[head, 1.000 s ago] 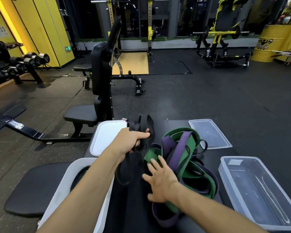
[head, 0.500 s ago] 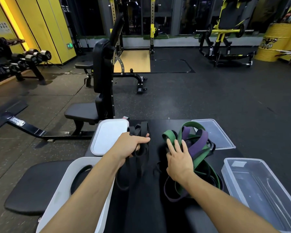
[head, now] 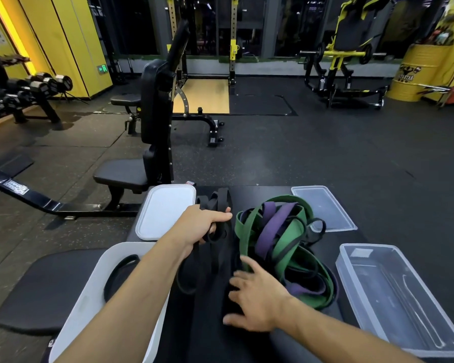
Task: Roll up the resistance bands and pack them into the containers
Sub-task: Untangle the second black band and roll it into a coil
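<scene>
Head camera: In a dim gym, a person stands over a black padded bench (head: 257,195) with both bare forearms stretched out above it. The left hand (head: 207,226) is curled round a bunch of flat black rubber resistance bands (head: 222,203) near the middle of the bench, thumb laid across the top. Loops stick out past the knuckles toward the far edge, and others hang down toward the near edge. The right hand (head: 257,299) lies palm down with its fingers spread, at the near left side of a tangled heap of wide green and purple resistance bands (head: 281,239) right of centre. Whether it presses a black band or the bench itself cannot be told. A flat white plastic lid (head: 165,214) lies at the far left corner and a clear plastic lid (head: 325,208) at the far right corner. An open white plastic container (head: 89,297) sits at the near left edge with a thin black band loop (head: 126,258) inside, partly hidden by the left forearm. A clear rectangular plastic container (head: 393,297) stands open at the near right edge, just beside the heap. Beyond the bench are a black upright seat (head: 152,106), a dumbbell rack (head: 37,87) and a yellow drum (head: 417,72)
</scene>
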